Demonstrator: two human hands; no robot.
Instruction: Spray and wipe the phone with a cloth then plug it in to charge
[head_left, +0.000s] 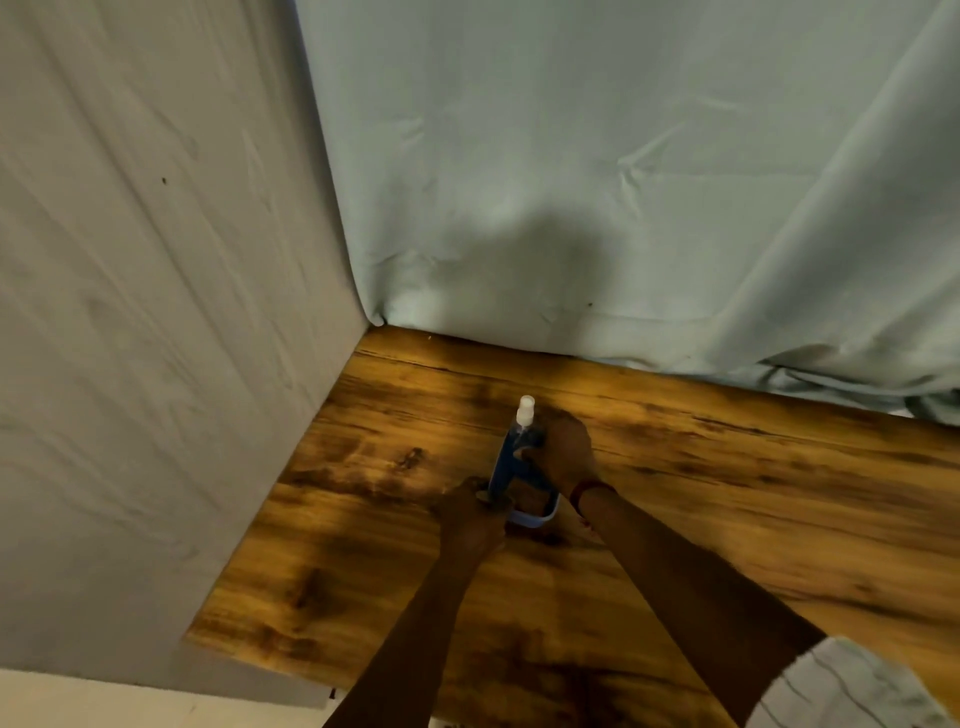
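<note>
On the wooden table (727, 493), my left hand (470, 514) grips the near corner of a phone in a blue case (500, 470). The phone is tilted up on its edge, and its light-blue rim shows between my wrists. My right hand (565, 451) holds a small spray bottle (523, 415) with a white nozzle and blue liquid, right at the phone's far end. My fingers hide most of the bottle. No cloth or charging cable is in view.
A pale fabric backdrop (623, 182) hangs along the table's far edge. A grey draped panel (156, 312) closes off the left side. The table's near-left corner (195, 636) ends above a light floor.
</note>
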